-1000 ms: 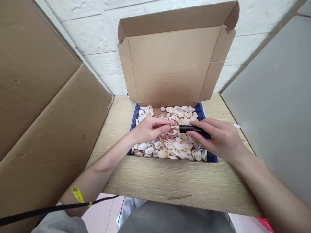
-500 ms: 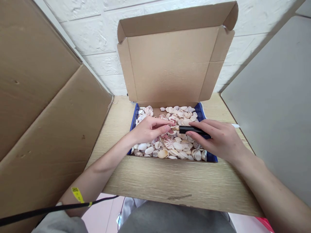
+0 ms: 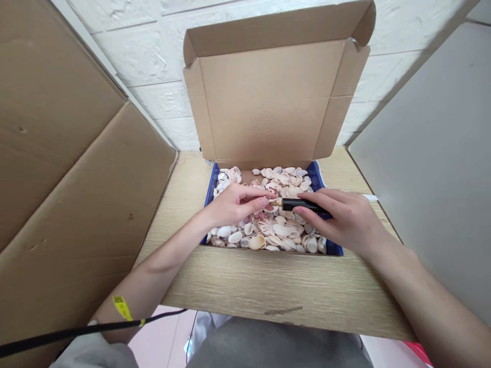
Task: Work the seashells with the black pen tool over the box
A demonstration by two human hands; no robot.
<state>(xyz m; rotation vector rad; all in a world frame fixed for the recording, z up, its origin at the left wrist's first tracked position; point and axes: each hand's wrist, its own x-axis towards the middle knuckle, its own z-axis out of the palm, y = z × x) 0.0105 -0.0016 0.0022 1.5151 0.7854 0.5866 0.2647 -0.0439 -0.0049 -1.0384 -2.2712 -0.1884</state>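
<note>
My right hand point(image 3: 347, 214) is closed round a black pen-shaped mini drill point(image 3: 293, 204), which lies nearly level with its brass-coloured tip pointing left. My left hand point(image 3: 236, 205) pinches a small shell between thumb and fingers, mostly hidden by them. The drill's tip meets that shell at the fingertips; whether it has gone into it I cannot tell. Both hands are over a blue-sided cardboard box point(image 3: 209, 190) full of white, cream and pinkish seashells point(image 3: 282, 231). A ribbed scallop shell point(image 3: 265, 225) with red streaks lies below the drill.
The box's brown lid point(image 3: 268, 102) stands raised against a white brick-patterned wall point(image 3: 153, 61). A cardboard panel point(image 3: 76, 168) rises at the left and a grey panel point(image 3: 433, 153) at the right. A black cable point(image 3: 69, 333) with a yellow tag crosses my left arm.
Almost nothing differs. The view has shifted very slightly, while both hands, the drill and the pinched shell keep the same positions relative to each other.
</note>
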